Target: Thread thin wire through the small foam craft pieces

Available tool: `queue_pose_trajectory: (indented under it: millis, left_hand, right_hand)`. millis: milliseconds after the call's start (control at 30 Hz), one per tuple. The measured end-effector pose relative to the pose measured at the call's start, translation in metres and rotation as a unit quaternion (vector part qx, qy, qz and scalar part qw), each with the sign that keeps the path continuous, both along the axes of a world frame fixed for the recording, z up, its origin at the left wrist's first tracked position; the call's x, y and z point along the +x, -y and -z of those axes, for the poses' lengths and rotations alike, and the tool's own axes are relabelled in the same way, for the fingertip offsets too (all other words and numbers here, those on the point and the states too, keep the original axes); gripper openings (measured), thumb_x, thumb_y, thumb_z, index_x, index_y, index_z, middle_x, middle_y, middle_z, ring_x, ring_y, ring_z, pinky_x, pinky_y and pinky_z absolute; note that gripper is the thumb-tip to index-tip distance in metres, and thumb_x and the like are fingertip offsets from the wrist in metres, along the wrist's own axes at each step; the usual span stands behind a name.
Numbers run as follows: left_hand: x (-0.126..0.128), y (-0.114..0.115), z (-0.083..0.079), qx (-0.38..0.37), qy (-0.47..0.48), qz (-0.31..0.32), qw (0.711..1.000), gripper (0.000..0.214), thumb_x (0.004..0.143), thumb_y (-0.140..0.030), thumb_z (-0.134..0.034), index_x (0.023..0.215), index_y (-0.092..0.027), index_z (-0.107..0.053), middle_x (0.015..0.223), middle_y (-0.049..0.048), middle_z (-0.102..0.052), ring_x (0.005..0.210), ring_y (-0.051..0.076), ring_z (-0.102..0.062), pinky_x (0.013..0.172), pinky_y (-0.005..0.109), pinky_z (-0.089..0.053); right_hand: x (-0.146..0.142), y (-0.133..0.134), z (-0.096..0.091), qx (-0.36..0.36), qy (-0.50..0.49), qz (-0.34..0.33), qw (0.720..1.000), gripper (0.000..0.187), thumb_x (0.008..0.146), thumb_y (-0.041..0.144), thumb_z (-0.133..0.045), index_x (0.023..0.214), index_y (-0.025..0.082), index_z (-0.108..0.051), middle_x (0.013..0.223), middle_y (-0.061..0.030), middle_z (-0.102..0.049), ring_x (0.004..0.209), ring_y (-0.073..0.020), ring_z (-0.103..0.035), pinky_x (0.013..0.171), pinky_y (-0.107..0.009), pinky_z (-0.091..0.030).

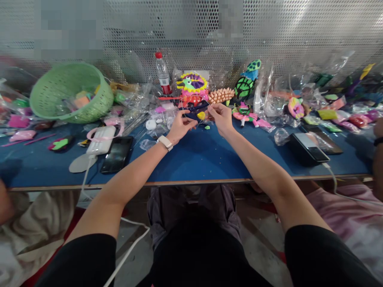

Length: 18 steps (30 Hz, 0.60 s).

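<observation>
- The green basket (70, 91), a round plastic one with a slotted weave, lies tipped on its side at the far left of the desk (197, 159). Small blocks of orange, yellow and pink soft material sit inside it.
- A clear plastic bottle (163, 73) with a red cap and red label stands upright at the far edge, near the middle.
- Crumpled clear plastic bags (140, 101) lie along the far edge, some holding coloured lumps.
- The left hand (179, 125) is near the middle of the desk towards the far edge, fingers curled and fingertips drawn together. What they pinch is too small to tell. A white band (165, 142) is on its wrist.
- The right hand (221, 117) is just beside it, fingertips likewise pinched together.
- A small yellow piece (201, 115), smooth and rounded, sits between the two hands. I cannot tell which hand touches it.
- A tiny green bit (207, 127) lies on the blue desk surface just below it.
- Behind the hands stand matte modelled figures: a round disc (191, 83) with a scalloped yellow and purple rim, an orange spiky piece (220, 95) and a green domed shell (243, 85).
- A dark phone (117, 154) lies flat left of the left forearm, touching a white power bank (101, 139) with a cable running off the near edge.
- A black box-shaped device (308, 147) is near the right end.
</observation>
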<state>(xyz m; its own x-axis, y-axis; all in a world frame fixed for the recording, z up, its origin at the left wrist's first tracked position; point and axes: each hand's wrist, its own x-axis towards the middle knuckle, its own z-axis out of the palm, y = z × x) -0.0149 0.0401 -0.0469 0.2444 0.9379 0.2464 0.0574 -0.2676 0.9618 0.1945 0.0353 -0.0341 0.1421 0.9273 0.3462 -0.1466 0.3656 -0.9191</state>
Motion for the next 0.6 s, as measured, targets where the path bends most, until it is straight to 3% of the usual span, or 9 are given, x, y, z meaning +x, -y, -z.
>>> queue_pose_trajectory:
  millis: [67,167,267,333,400,500,600]
  left_hand:
    - [-0.003,-0.004,0.002,0.042,0.002,-0.079,0.996,0.058,0.096,-0.044,-0.088,0.139,-0.027,-0.053,0.123,0.0117,-0.074,0.106,0.026,-0.076,0.092,0.043,-0.061]
    - [-0.013,-0.006,-0.009,0.184,-0.031,-0.191,0.964,0.066,0.098,-0.062,-0.081,0.147,-0.028,-0.053,0.151,0.0172,-0.062,0.144,0.035,-0.059,0.117,0.052,-0.053]
    - [-0.023,0.000,-0.034,0.306,-0.136,-0.157,0.929,0.068,0.097,-0.075,-0.073,0.144,-0.027,-0.061,0.156,0.0188,-0.062,0.156,0.040,-0.049,0.131,0.059,-0.040]
    - [-0.025,0.008,-0.051,0.345,-0.192,-0.097,0.914,0.063,0.100,-0.075,-0.068,0.139,-0.025,-0.067,0.148,0.0174,-0.070,0.148,0.039,-0.058,0.130,0.060,-0.041]
    - [-0.024,0.016,-0.063,0.342,-0.214,-0.031,0.914,0.057,0.104,-0.071,-0.063,0.133,-0.022,-0.071,0.132,0.0153,-0.078,0.131,0.034,-0.071,0.121,0.055,-0.051]
    - [-0.017,0.026,-0.068,0.280,-0.211,0.062,0.935,0.048,0.105,-0.065,-0.066,0.115,-0.020,-0.076,0.102,0.0098,-0.082,0.092,0.024,-0.079,0.090,0.041,-0.063]
    - [-0.009,0.031,-0.063,0.192,-0.175,0.116,0.959,0.042,0.105,-0.059,-0.070,0.091,-0.020,-0.072,0.076,0.0049,-0.075,0.060,0.016,-0.068,0.061,0.030,-0.056]
  right_hand:
    - [0.003,0.001,-0.005,0.011,0.009,-0.009,1.000,0.042,0.085,0.060,-0.094,0.089,0.026,-0.068,0.083,-0.0002,-0.077,0.067,-0.0140,-0.071,0.066,-0.032,-0.065]
    - [0.008,0.007,-0.016,0.010,0.048,-0.054,0.997,0.039,0.085,0.055,-0.095,0.087,0.024,-0.071,0.078,-0.0005,-0.076,0.064,-0.0128,-0.070,0.064,-0.030,-0.065]
    - [0.010,0.019,-0.032,-0.011,0.094,-0.128,0.987,0.041,0.080,0.053,-0.099,0.085,0.020,-0.073,0.076,-0.0026,-0.077,0.062,-0.0123,-0.071,0.062,-0.027,-0.065]
    - [0.009,0.028,-0.041,-0.029,0.119,-0.178,0.976,0.045,0.075,0.054,-0.101,0.084,0.019,-0.075,0.077,-0.0043,-0.079,0.062,-0.0131,-0.072,0.060,-0.026,-0.065]
    - [0.007,0.037,-0.048,-0.043,0.142,-0.215,0.965,0.046,0.073,0.055,-0.103,0.083,0.019,-0.076,0.077,-0.0052,-0.081,0.061,-0.0140,-0.073,0.058,-0.026,-0.064]
    - [0.005,0.043,-0.053,-0.037,0.172,-0.229,0.957,0.043,0.076,0.054,-0.100,0.084,0.019,-0.077,0.078,-0.0050,-0.081,0.061,-0.0141,-0.072,0.055,-0.026,-0.063]
    - [0.007,0.044,-0.054,-0.015,0.208,-0.205,0.956,0.036,0.082,0.049,-0.097,0.087,0.019,-0.078,0.079,-0.0058,-0.080,0.062,-0.0144,-0.071,0.055,-0.027,-0.061]
